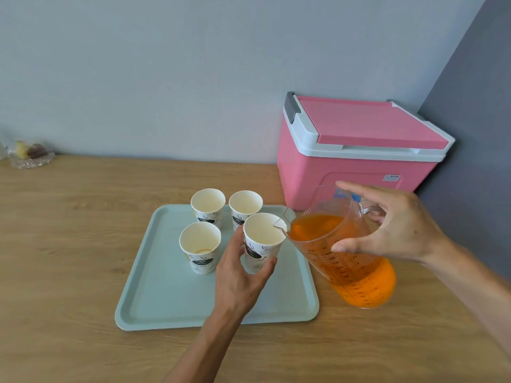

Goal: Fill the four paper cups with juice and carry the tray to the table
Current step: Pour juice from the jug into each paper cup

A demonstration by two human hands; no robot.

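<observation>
Orange juice jug [343, 252] tilted in my right hand [395, 228], fingers wrapped round its wall | spout just above rim of near-right cup [262, 239] | left hand [243, 275] fingers curled round that cup on tray [166, 308] | pour not begun

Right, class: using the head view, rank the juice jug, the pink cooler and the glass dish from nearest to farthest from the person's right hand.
1. Juice jug: held in the right hand, tilted over the tray's right edge.
2. Pink cooler: just behind the hand, in the corner.
3. Glass dish: far left, against the wall.
</observation>
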